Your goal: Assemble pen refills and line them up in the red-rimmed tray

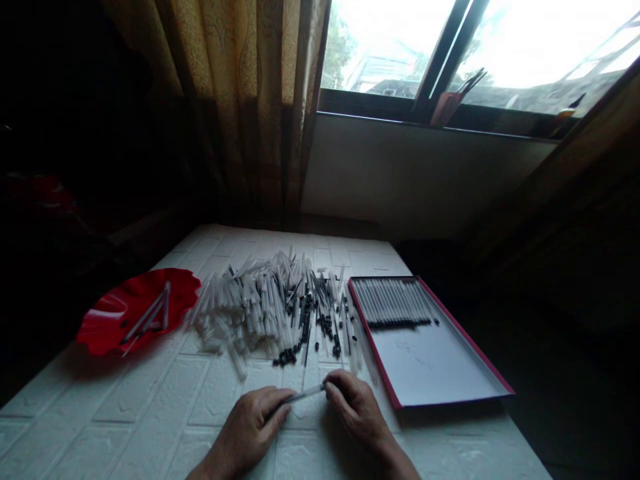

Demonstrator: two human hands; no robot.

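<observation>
Near the front of the table, a clear pen (307, 394) is held between both hands at a slight tilt. My left hand (254, 425) is closed around its left end. The fingertips of my right hand (353, 404) pinch its right end, where something dark shows; the fingers partly hide it. Beyond the hands lies a heap of clear pen barrels (263, 303). Small black end pieces (287, 357) and thin dark refills (325, 288) are scattered along the heap's right side.
A shallow box with a red rim (373, 357) stands right of the heap, holding a row of assembled pens (395, 301). At the left, a red wavy-edged dish (107, 317) holds a few pens. Curtains, a wall and a window (385, 50) stand behind the white brick-patterned table (155, 413).
</observation>
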